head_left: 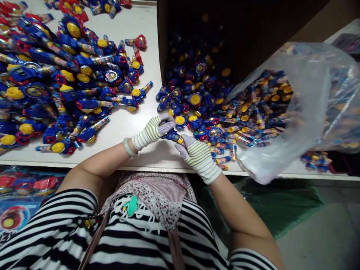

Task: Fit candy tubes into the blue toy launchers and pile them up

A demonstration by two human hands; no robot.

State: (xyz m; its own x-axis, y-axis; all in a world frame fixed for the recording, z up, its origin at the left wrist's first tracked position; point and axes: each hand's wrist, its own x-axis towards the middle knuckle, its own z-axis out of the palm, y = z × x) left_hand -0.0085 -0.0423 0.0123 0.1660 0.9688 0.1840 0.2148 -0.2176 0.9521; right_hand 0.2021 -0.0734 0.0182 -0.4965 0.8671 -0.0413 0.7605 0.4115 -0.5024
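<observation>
Striped gloves cover both of my hands, close together over the table's front part. My left hand point(154, 131) is closed on a blue toy point(170, 135), partly hidden by the fingers. On the toy's right end, my right hand point(199, 155) pinches a small tube with a yellow end point(180, 140). Just beyond my hands lie blue toys with yellow discs point(194, 99), spilling from a dark box. To the right, many small labelled tubes point(260, 112) lie in a heap, partly inside a clear plastic bag point(309, 108).
A large pile of blue toys with tubes attached point(70, 75) covers the left of the white table point(149, 48). An open cardboard box point(162, 37) stands at the back. Packaged red and blue items point(28, 185) lie below the table's edge at left.
</observation>
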